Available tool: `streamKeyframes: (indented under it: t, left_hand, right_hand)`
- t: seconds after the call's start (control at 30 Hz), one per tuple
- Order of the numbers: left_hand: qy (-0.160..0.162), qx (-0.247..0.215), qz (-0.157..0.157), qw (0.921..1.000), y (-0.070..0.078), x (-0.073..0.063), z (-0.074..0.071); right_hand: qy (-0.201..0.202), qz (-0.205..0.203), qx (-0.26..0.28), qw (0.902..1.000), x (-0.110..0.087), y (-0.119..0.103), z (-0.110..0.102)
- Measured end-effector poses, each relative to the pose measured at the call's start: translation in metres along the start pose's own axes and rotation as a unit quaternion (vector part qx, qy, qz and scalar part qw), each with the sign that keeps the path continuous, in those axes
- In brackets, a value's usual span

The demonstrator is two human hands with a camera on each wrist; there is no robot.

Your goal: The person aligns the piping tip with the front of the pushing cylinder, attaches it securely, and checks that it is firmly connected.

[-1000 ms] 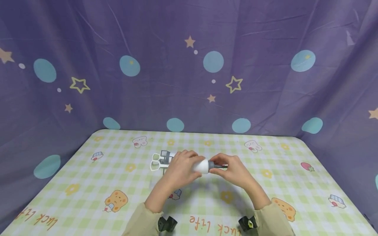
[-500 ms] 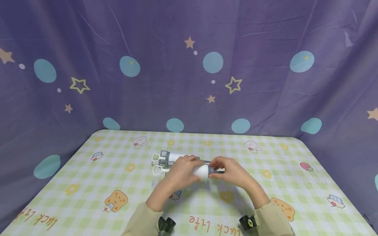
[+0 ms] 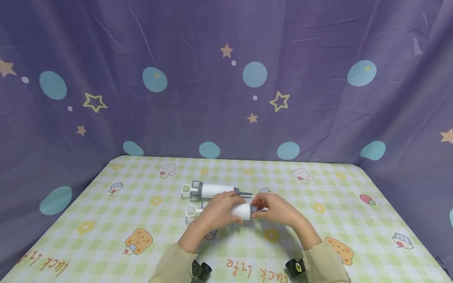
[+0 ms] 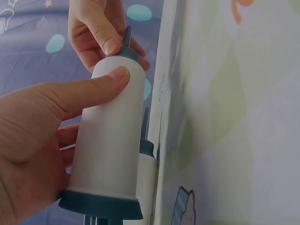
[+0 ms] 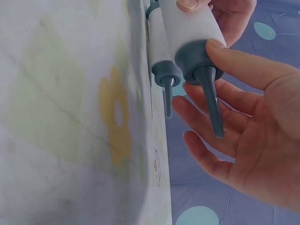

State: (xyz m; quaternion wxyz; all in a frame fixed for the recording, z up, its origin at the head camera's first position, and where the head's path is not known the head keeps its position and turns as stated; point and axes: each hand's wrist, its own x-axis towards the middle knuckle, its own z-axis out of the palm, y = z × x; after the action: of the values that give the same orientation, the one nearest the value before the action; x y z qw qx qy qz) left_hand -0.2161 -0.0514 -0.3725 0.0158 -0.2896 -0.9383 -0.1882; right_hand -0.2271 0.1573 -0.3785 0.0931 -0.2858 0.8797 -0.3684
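Note:
My left hand (image 3: 220, 212) grips the white barrel of a large syringe (image 3: 242, 212). In the left wrist view its thumb lies along the barrel (image 4: 112, 126), with the fingers behind. My right hand (image 3: 277, 210) pinches the grey collar (image 5: 194, 57) at the front end, thumb on one side and fingertips on the other. The slim grey nozzle (image 5: 211, 105) points out past the right fingers. At the back end, a white ring handle (image 3: 192, 211) sticks out left of my left hand. A second, similar syringe (image 3: 216, 190) lies on the cloth just beyond.
A green-and-white checked cloth (image 3: 141, 204) with cartoon prints covers the table. Behind it hangs a purple curtain (image 3: 198, 98) with stars and blue spots. The second syringe's nozzle (image 3: 245, 193) points right, close to the held one.
Both hands have brought the held syringe slightly towards me, away from the second one. The second syringe, mostly hidden before, now shows nearly whole and lies still.

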Motion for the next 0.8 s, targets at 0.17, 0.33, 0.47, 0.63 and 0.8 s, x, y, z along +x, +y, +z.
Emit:
streamKeyframes:
  t: [0.17,0.33,0.47,0.63,0.8]
  left_hand:
    - [-0.01,-0.01,-0.004,0.9999,-0.002,0.001,0.004]
    - [-0.016,-0.001,-0.001,0.9999,-0.002,0.001,0.008]
    - [-0.02,0.005,0.001,0.9998,-0.001,0.001,0.009]
    - [-0.025,0.01,-0.003,0.9996,0.0,0.001,0.012]
    - [-0.025,0.012,-0.001,0.9996,0.001,0.001,0.014]
  right_hand:
    - [-0.004,0.004,-0.004,1.0,0.0,0.002,0.003]
    - [-0.007,0.017,-0.008,0.9998,-0.001,0.004,0.005]
    - [-0.016,0.027,-0.01,0.9994,-0.001,0.004,0.006]
    - [-0.025,0.021,-0.02,0.9993,0.0,0.004,0.007]
    - [-0.029,0.02,-0.025,0.9991,-0.001,0.005,0.007]
